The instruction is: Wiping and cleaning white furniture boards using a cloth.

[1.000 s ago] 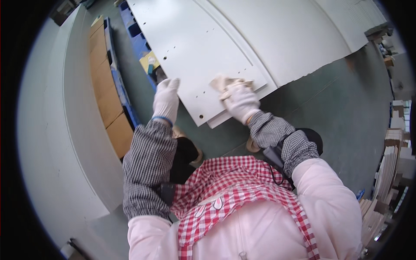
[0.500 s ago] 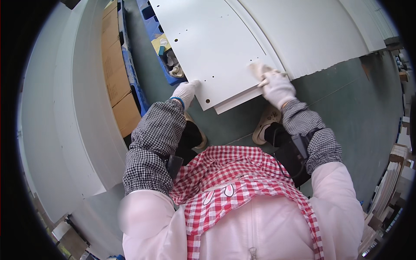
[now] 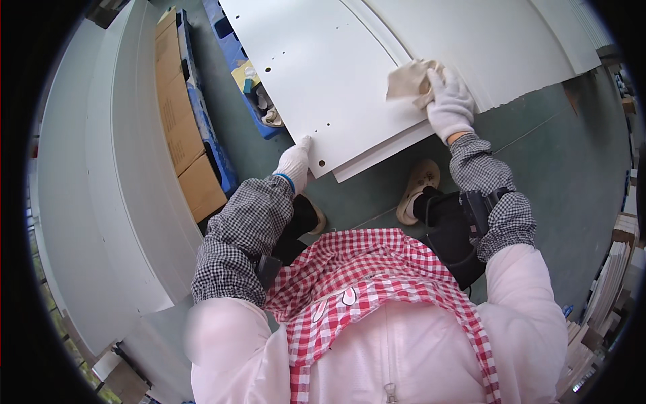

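While cloth (image 3: 408,79) hides right fingers, panel (image 3: 323,74) runs off-frame.

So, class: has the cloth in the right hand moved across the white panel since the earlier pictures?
Yes. The cloth under the right hand has moved away from the white panel's near edge, farther up its surface; the camera also shifted.

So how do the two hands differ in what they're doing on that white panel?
The right hand lies flat on top of the white panel, pressing a crumpled beige cloth; the left hand holds no cloth and only grips the panel's near corner. The right hand reaches farther out, the left stays close in. Both wear white gloves and checked sleeves.
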